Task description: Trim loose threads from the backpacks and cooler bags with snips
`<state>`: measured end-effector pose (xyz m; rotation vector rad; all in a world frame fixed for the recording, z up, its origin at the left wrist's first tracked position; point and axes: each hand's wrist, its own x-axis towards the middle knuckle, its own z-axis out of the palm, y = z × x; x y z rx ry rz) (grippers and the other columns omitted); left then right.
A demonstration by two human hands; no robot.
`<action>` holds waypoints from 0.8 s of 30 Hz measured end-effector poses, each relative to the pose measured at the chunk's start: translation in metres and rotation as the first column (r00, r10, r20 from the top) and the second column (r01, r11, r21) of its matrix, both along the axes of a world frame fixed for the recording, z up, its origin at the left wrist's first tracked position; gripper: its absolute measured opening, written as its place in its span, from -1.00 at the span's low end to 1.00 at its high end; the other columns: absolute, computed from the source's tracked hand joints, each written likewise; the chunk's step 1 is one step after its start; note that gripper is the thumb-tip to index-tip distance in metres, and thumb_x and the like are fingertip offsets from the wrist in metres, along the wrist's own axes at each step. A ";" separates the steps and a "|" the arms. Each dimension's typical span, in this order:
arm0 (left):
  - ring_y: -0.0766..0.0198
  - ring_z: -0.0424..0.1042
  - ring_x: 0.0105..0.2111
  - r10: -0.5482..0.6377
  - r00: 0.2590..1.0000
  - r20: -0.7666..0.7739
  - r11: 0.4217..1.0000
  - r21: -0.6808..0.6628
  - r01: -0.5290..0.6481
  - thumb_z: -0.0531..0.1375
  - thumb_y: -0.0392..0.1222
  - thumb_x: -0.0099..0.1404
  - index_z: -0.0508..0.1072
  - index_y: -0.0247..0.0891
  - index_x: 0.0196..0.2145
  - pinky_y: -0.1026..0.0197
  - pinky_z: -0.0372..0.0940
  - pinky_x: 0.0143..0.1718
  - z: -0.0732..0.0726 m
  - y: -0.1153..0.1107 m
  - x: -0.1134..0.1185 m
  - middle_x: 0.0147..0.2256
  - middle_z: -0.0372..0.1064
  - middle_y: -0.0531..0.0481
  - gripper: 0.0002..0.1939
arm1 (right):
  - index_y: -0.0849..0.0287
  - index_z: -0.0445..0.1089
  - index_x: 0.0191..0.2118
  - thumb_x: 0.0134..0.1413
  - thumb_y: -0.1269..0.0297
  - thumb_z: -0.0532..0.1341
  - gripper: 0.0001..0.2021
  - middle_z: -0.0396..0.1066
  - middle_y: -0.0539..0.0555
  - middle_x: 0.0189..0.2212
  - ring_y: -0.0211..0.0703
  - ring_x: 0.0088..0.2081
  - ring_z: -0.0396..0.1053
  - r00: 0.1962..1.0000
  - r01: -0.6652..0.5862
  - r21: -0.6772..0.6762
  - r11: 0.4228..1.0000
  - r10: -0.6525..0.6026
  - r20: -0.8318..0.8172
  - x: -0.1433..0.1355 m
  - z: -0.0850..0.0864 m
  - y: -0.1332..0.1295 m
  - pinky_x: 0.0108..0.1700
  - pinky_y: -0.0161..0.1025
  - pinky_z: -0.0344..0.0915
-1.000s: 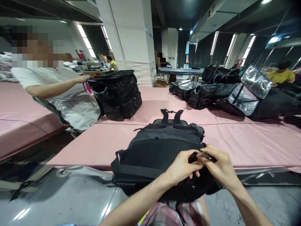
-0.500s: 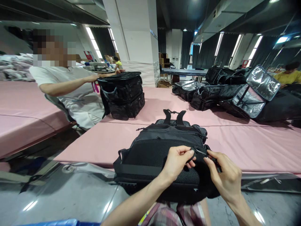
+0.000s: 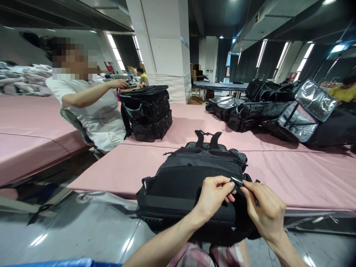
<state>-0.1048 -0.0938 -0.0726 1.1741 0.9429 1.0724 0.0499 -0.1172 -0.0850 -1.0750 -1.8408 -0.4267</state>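
A black backpack [image 3: 178, 187] lies flat in front of me, its mesh back panel facing up and its near end over the table edge. At the pack's right side, my left hand [image 3: 215, 193] pinches a black strap [image 3: 236, 184] between thumb and fingertips. Close beside it, my right hand [image 3: 264, 204] grips the strap's other side with thumb and forefinger. A thin pale sliver shows between the two hands; what it is I cannot tell. Two shoulder straps [image 3: 207, 140] stretch away from the pack's far end.
The pink-covered table [image 3: 105, 170] spreads around the pack. At its left edge stands an upright black bag [image 3: 147, 115], handled by a seated person in white [image 3: 91, 100]. Several black bags with silver linings [image 3: 297, 120] are heaped at right. A white pillar [image 3: 161, 48] rises behind.
Both my hands keep their pinch at the strap, and a brighter sliver now shows between them. The co-worker's near hand has lifted above the upright bag. The view has shifted slightly.
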 end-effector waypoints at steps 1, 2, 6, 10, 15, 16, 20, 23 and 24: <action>0.42 0.31 -0.65 0.003 1.000 0.004 1.000 -0.005 -0.003 0.19 -0.08 0.07 0.44 -0.41 -0.52 0.38 0.21 -0.59 -0.001 0.000 -0.001 -0.60 0.36 -0.01 -0.73 | 0.20 0.37 -0.25 0.07 0.46 0.18 -0.89 0.45 0.04 -0.39 -0.28 -0.37 0.38 1.000 -0.003 -0.021 1.000 0.002 -0.023 0.002 -0.001 0.000 -0.27 -0.32 0.28; 0.42 0.31 -0.65 0.006 1.000 0.008 1.000 -0.010 -0.006 0.18 -0.08 0.07 0.44 -0.41 -0.52 0.38 0.20 -0.60 -0.001 0.001 -0.001 -0.60 0.36 -0.02 -0.72 | 0.19 0.37 -0.24 0.08 0.44 0.18 -0.89 0.45 0.04 -0.38 -0.29 -0.37 0.39 0.999 -0.001 -0.044 0.999 -0.001 -0.042 0.004 -0.001 -0.001 -0.27 -0.33 0.28; 0.41 0.30 -0.66 0.015 1.000 0.013 1.000 -0.009 -0.015 0.18 -0.08 0.07 0.44 -0.41 -0.53 0.38 0.19 -0.61 -0.004 0.002 -0.002 -0.63 0.34 -0.01 -0.72 | 0.18 0.37 -0.22 0.09 0.41 0.17 -0.88 0.46 0.04 -0.36 -0.27 -0.35 0.41 0.999 0.019 -0.053 0.998 -0.020 -0.027 0.007 -0.002 -0.003 -0.25 -0.32 0.29; 0.40 0.32 -0.64 0.017 1.000 0.011 1.000 -0.003 -0.017 0.19 -0.08 0.07 0.45 -0.41 -0.49 0.37 0.20 -0.60 -0.003 0.001 -0.001 -0.58 0.37 -0.03 -0.73 | 0.20 0.37 -0.22 0.08 0.44 0.16 -0.88 0.47 0.05 -0.38 -0.25 -0.37 0.42 1.000 0.019 -0.017 1.000 -0.018 0.012 0.001 0.002 -0.003 -0.25 -0.31 0.29; 0.41 0.32 -0.63 -0.014 1.000 0.005 1.000 0.015 0.014 0.19 -0.08 0.07 0.47 -0.40 -0.49 0.37 0.20 -0.58 0.001 -0.002 -0.003 -0.55 0.38 -0.02 -0.73 | 0.20 0.36 -0.21 0.05 0.47 0.19 -0.85 0.47 0.07 -0.37 -0.23 -0.37 0.40 0.998 0.012 0.015 1.000 -0.013 0.067 -0.003 0.004 -0.001 -0.25 -0.26 0.27; 0.41 0.32 -0.63 -0.013 1.000 0.007 1.000 0.015 0.013 0.19 -0.09 0.07 0.47 -0.40 -0.49 0.37 0.20 -0.58 0.001 -0.002 -0.004 -0.55 0.38 -0.03 -0.74 | 0.20 0.36 -0.22 0.04 0.47 0.20 -0.84 0.46 0.06 -0.38 -0.23 -0.38 0.39 0.998 0.002 0.015 1.000 -0.003 0.066 -0.003 0.004 -0.001 -0.25 -0.26 0.27; 0.40 0.32 -0.64 0.026 1.000 -0.001 1.000 0.018 -0.025 0.19 -0.09 0.08 0.45 -0.40 -0.51 0.36 0.20 -0.59 -0.001 0.002 -0.009 -0.57 0.38 -0.04 -0.74 | 0.19 0.36 -0.23 0.05 0.47 0.19 -0.86 0.45 0.06 -0.39 -0.22 -0.37 0.40 0.999 -0.037 -0.032 0.999 0.037 -0.011 0.003 0.001 0.002 -0.28 -0.28 0.28; 0.40 0.32 -0.64 0.050 0.999 -0.011 0.998 0.035 -0.049 0.19 -0.08 0.09 0.44 -0.40 -0.53 0.36 0.19 -0.59 -0.002 0.005 -0.012 -0.60 0.37 -0.03 -0.73 | 0.18 0.38 -0.21 0.08 0.39 0.17 -0.87 0.47 0.06 -0.35 -0.20 -0.33 0.43 0.999 -0.019 -0.079 0.997 0.015 -0.046 0.004 -0.001 0.005 -0.25 -0.27 0.31; 0.40 0.32 -0.64 0.050 0.999 -0.011 0.998 0.042 -0.049 0.19 -0.08 0.09 0.45 -0.40 -0.52 0.36 0.19 -0.59 -0.002 0.005 -0.013 -0.60 0.37 -0.03 -0.72 | 0.17 0.38 -0.21 0.10 0.36 0.16 -0.87 0.48 0.06 -0.33 -0.19 -0.32 0.43 0.999 -0.011 -0.099 0.995 0.006 -0.054 0.004 -0.001 0.006 -0.25 -0.27 0.32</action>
